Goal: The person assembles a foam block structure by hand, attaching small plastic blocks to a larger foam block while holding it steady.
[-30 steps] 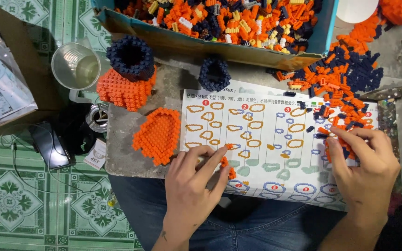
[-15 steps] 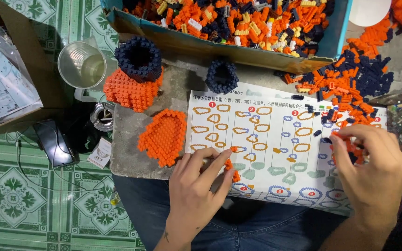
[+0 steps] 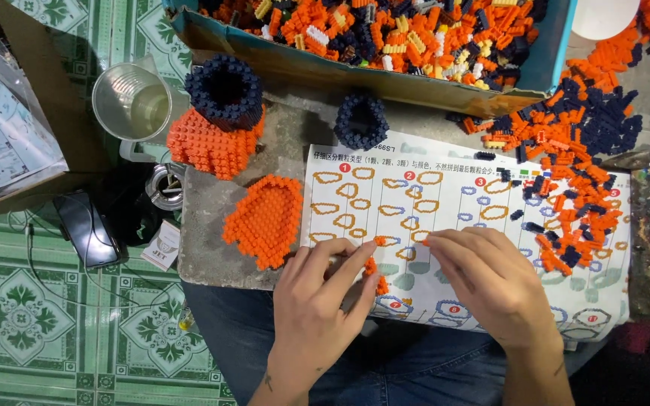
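At lower centre, both hands rest on the instruction sheet (image 3: 460, 218) near the slab's front edge. The left hand (image 3: 317, 316) has loosely spread fingers touching a small orange brick cluster (image 3: 374, 271). The right hand (image 3: 490, 282) has pinched fingertips; any held piece is hidden. Loose bricks (image 3: 566, 158) crowd the upper right, while a bare slab (image 3: 205, 248) lies lower left of the sheet.

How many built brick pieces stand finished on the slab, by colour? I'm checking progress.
Flat orange panel: 1
Dark blue ring: 1
Orange block topped by a dark blue ring: 1
Total: 3
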